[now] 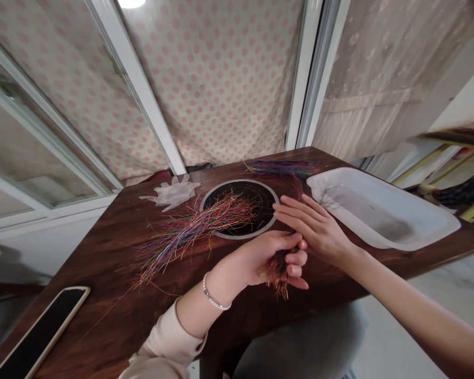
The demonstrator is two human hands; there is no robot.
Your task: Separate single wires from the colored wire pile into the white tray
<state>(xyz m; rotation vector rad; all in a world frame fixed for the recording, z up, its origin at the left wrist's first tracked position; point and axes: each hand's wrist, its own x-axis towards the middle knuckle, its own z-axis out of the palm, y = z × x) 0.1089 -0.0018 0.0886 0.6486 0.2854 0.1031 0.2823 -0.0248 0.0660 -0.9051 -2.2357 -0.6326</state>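
My left hand (274, 258), with a beaded bracelet at the wrist, is wrapped round a bundle of thin wires (279, 273); copper-coloured ends stick out below the fist. My right hand (318, 226) is just above and beside it, fingers stretched out flat, its palm side near the top of the left fist. A large loose pile of coloured wires (197, 226) lies left of the hands, partly over a round black plate with a silver rim (266, 229). Another bunch of mostly blue and purple wires (284, 167) rests at the table's back.
A white plastic tub (383, 205) stands on the right of the dark wooden table (118, 252). Crumpled clear gloves (174, 192) lie at the back left. A phone (43, 331) is at the near left edge. Behind are dotted curtains and window frames.
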